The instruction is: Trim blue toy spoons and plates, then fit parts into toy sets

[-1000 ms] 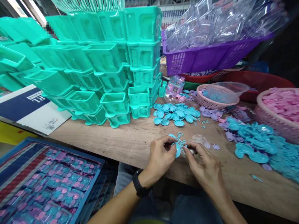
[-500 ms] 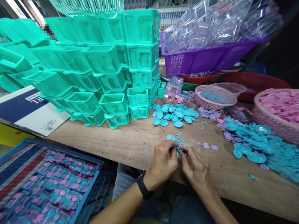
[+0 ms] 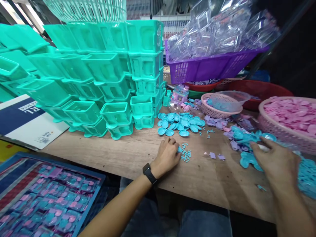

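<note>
My left hand [image 3: 168, 154] is curled, grip hidden, beside small light-blue plastic hooks [image 3: 186, 154] on the brown wooden counter [image 3: 138, 151]; my right hand [image 3: 277, 161] has its fingers parted by glossy blue plastic dishes [image 3: 246, 159].

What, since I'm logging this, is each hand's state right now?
Left hand: curled beside the small blue hooks; any hold can't be told.
Right hand: partly curled at the blue pieces; any hold can't be told.

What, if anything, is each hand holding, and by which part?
Can't tell: the left hand partly hides a blue plastic piece; a whitish item shows against the right hand, both grips unclear.
</note>
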### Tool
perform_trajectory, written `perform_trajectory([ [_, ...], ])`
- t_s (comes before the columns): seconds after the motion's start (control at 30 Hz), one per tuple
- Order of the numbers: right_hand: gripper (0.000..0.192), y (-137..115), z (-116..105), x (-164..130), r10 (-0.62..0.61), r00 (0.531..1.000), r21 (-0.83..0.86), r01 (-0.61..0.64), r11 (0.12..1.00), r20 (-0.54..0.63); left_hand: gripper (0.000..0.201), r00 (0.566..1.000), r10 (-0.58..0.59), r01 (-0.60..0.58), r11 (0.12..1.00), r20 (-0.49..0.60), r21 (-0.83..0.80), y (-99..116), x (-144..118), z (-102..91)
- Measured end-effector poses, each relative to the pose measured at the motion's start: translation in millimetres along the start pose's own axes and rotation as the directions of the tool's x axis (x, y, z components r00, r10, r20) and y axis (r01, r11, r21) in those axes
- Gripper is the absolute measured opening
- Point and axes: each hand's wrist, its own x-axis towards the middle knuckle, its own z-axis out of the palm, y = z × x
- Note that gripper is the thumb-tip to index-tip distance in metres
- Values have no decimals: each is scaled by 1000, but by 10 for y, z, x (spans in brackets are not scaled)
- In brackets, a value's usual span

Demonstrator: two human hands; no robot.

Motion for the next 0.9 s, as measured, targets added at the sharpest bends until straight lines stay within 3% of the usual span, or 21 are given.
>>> perform_trajectory([
  [0.07, 35, -181, 113, -232, 13, 999, -8, -13, 1000, 35, 11, 1000, -10, 9, 999, 25, 44, 22, 38, -1],
  [0.13, 39, -462, 286, -551, -80, 985, 103, 65, 993, 150, 13, 999, -24, 21, 997, 41, 69, 53, 57, -24],
  [0.2, 36, -747, 468, -852, -189, 936, 156, 147, 977, 298, 17, 997, -68, 65, 994, 43, 84, 70, 57, -67],
  [0.27, 32, -966, 613, -1061, -236, 904, 107, 212, 972, 357, 18, 990, -138, 135, 988, 30, 80, 57, 36, -120],
  [0.43, 19, -1168, 777, -1144, -281, 881, 57, 281, 958, 380, 16, 962, -270, 270, 963, -28, -12, -77, -106, -171],
  [0.53, 17, -1190, 787, -1083, -304, 853, 141, 270, 953, 424, 20, 959, -276, 269, 958, -68, -104, -143, -207, -125],
  [0.63, 19, -1211, 725, -1060, -282, 863, 172, 230, 958, 419, 22, 936, -334, 297, 920, -114, -257, -152, -281, -99],
  [0.8, 29, -1285, 503, -1096, -242, 930, 250, 173, 953, 276, 12, 874, -475, 327, 730, -102, -600, -80, -332, -156],
  [0.9, 33, -1399, 399, -1171, -199, 941, 323, 105, 940, 274, 12, 854, -515, 306, 615, -75, -727, 13, -343, -175],
])
